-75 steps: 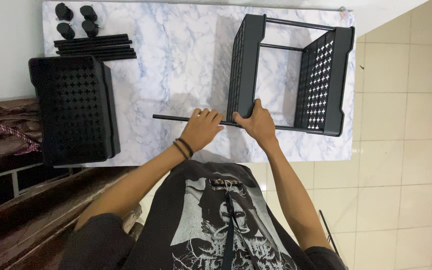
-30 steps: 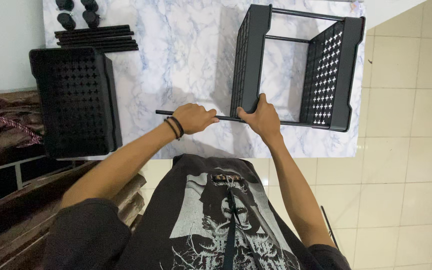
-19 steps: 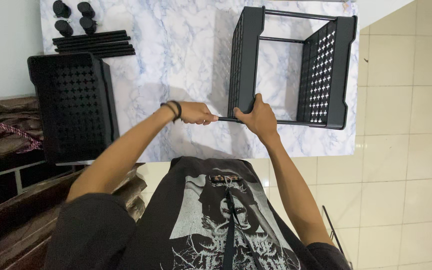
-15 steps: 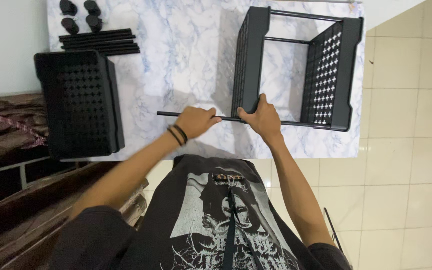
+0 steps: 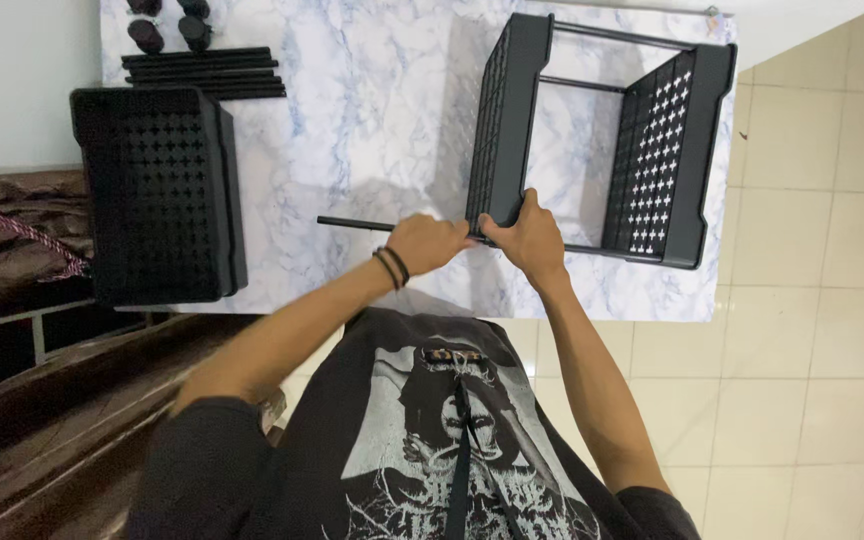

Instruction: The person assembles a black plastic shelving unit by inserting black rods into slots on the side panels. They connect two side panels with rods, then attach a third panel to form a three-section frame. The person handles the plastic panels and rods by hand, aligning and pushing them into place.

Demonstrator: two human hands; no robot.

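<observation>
While the rod is gripped at the rack's corner, these points are noted:

Left hand: the left hand is closed around a thin black rod, whose free end sticks out to the left over the mat.
Right hand: the right hand is clamped on the near lower corner of the black rack frame, just beside the left hand.
Step in hand: the rod appears to be fed into the frame's corner; it is best kept level and in line with the hole, with the frame held steady so that it is not tipped.
Rack: two perforated side panels are joined by rods and stand on edge.
Surface: a white, blue-veined marbled mat is spread on the floor; a stack of black trays, spare rods and round black caps lie at its left.
Room: beige floor tiles are seen at the right, dark brown wooden furniture at the left.
</observation>
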